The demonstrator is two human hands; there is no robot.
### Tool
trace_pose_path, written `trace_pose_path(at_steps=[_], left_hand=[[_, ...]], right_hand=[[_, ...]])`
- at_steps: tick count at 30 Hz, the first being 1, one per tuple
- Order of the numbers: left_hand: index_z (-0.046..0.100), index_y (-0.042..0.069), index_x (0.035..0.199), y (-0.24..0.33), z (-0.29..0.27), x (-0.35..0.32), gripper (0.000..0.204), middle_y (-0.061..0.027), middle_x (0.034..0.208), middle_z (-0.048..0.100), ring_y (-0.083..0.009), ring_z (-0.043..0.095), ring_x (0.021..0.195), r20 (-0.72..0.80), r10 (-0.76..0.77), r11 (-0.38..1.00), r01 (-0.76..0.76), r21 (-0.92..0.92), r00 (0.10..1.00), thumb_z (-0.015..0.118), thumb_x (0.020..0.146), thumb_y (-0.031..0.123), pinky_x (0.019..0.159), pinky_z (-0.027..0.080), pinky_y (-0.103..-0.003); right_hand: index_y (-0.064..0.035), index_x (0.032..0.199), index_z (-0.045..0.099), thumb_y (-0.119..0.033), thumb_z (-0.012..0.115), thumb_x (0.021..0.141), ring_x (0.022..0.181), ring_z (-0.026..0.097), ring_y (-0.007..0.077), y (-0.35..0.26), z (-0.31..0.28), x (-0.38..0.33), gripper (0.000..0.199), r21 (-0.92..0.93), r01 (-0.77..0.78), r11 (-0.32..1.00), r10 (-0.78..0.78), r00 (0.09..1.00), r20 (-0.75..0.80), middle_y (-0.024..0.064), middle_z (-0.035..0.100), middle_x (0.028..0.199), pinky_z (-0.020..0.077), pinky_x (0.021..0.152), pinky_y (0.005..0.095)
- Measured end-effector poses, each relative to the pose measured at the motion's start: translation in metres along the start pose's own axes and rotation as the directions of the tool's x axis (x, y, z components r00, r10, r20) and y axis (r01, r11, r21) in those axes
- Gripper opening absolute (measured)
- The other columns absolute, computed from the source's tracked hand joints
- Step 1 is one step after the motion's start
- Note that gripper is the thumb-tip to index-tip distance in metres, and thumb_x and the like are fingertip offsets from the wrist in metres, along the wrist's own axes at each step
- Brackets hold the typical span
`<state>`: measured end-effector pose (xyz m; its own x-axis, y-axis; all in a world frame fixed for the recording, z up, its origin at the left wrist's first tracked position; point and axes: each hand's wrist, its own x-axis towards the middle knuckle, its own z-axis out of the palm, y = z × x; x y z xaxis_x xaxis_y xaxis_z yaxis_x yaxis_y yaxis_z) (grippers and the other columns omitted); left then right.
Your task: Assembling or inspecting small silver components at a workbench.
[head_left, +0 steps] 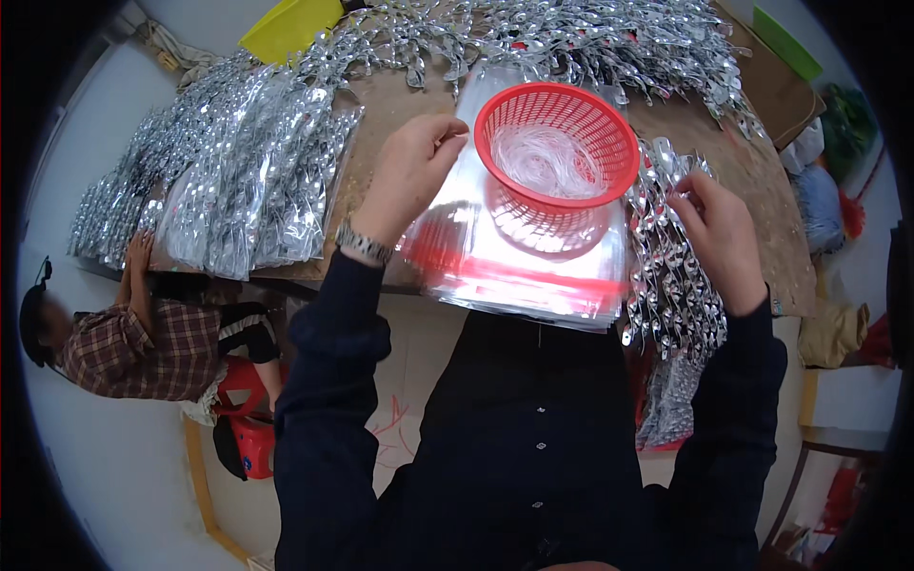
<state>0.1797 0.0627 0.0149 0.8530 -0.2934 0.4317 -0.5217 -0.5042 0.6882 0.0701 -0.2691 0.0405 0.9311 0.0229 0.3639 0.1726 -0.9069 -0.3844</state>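
My left hand (411,176), with a metal watch at the wrist, is raised left of a red plastic basket (621,176). Its thumb and forefinger are pinched together; whatever they may hold is too fine to see. Inside the basket lies a coil of thin, clear-white thread (543,157). The basket stands on a stack of clear plastic bags (457,249) with a red band near their front edge. To the right, my right hand (721,238) has its fingertips pinched beside shiny silver twisted spiral strips (666,238), which hang over the table's front edge. What it grips is unclear.
Bagged silver spirals (271,181) cover the table's left side, and more loose spirals (609,43) are heaped along the back. A yellow bin (290,29) stands at the far left. At the left end, a person in a checked shirt (162,347) sits with a hand at the pile.
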Motion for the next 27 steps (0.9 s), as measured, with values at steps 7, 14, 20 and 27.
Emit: trace_pose_path(at_steps=[7,14,20,27], left_hand=[[0.060,0.004,0.096,-0.060,0.011,0.061,0.025,-0.0199,0.093,0.061,-0.0379,0.059,0.087,-0.020,0.184,0.810,-0.140,0.570,0.983,0.065,0.083,0.025,0.077,0.048,-0.046],[0.057,0.009,0.110,-0.096,0.035,0.129,0.042,-0.0234,0.110,0.054,-0.0422,0.054,0.102,-0.142,0.152,0.780,-0.031,0.625,0.978,0.068,0.081,0.038,0.078,0.047,-0.051],[0.050,0.016,0.131,-0.117,0.055,0.171,0.063,-0.0240,0.119,0.052,-0.0420,0.054,0.109,-0.140,0.010,0.695,0.094,0.713,0.990,0.062,0.080,0.052,0.088,0.046,-0.051],[0.054,0.012,0.130,-0.175,0.041,0.209,0.067,-0.0261,0.130,0.048,-0.0441,0.052,0.117,0.032,-0.314,0.684,0.203,0.700,0.949,0.061,0.076,0.051,0.094,0.046,-0.049]], right_hand=[[0.0016,0.091,0.059,-0.003,0.060,0.086,0.066,0.058,0.0156,-0.026,-0.021,-0.037,0.007,0.126,-0.030,0.992,0.025,0.999,0.043,0.0101,0.060,0.075,0.0452,0.062,0.0274],[0.0032,0.091,0.059,0.001,0.059,0.084,0.068,0.056,0.0130,-0.034,-0.023,-0.059,0.007,0.272,-0.076,0.959,0.067,0.997,0.042,0.0088,0.060,0.079,0.0441,0.062,0.0257],[0.0034,0.089,0.060,0.004,0.060,0.082,0.067,0.058,0.0183,-0.033,-0.029,-0.068,0.007,0.332,-0.245,0.911,0.228,0.969,0.090,0.0113,0.061,0.079,0.0447,0.061,0.0274],[0.0027,0.089,0.060,0.003,0.057,0.084,0.060,0.052,0.0105,-0.020,-0.022,-0.072,0.006,0.325,-0.187,0.927,0.163,0.981,0.101,0.0059,0.058,0.076,0.0399,0.055,0.0237]])
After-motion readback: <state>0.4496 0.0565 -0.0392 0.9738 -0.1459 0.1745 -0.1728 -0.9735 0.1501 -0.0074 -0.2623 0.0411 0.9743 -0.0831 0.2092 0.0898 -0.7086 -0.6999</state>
